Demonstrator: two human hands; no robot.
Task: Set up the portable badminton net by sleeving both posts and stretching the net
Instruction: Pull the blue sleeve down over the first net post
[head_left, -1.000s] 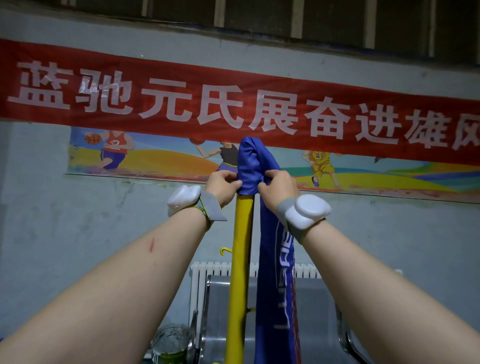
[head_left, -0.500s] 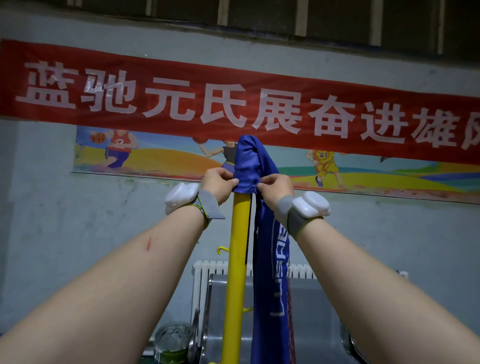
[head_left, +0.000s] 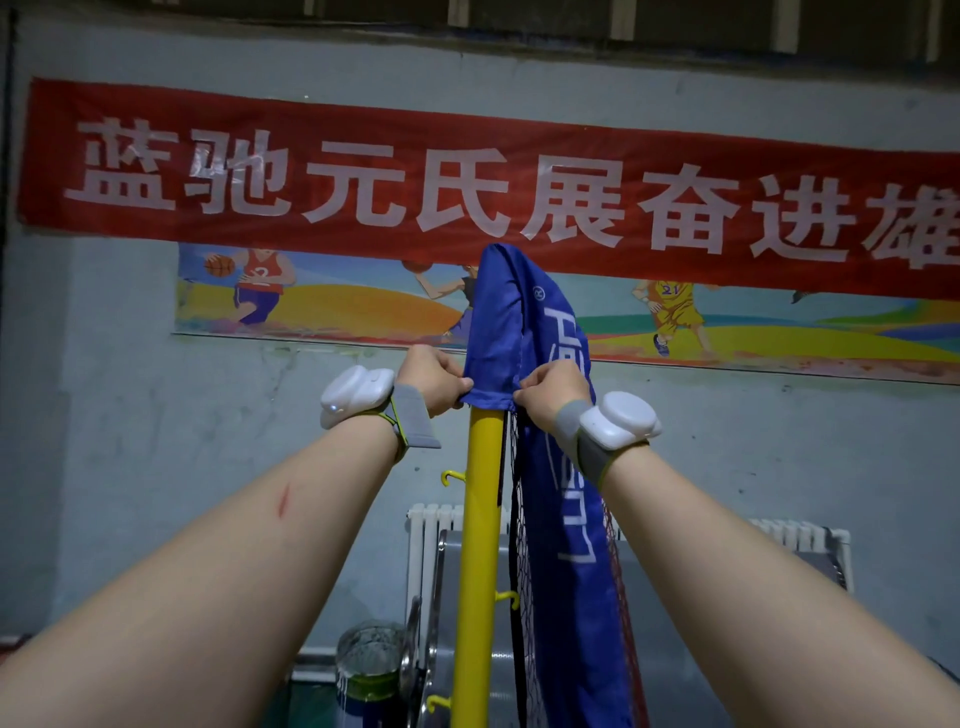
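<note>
Head view: the left hand (head_left: 434, 379) and the right hand (head_left: 551, 391) each pinch the lower hem of the blue net sleeve (head_left: 511, 322), which sits over the top of the upright yellow post (head_left: 480, 545). Behind, a red banner (head_left: 467, 182) hangs on the grey wall (head_left: 156, 441).

The post (head_left: 483, 519) is bright yellow, with yellow hooks (head_left: 451, 475) on its left side. Over its top sits a royal-blue sleeve (head_left: 524, 322) printed with white lettering. The mesh (head_left: 521, 571) just right of the post is black. Above the post hangs a red banner (head_left: 363, 171) with white characters, and behind the post is a poster (head_left: 322, 312) in orange, yellow and green bands.
</note>
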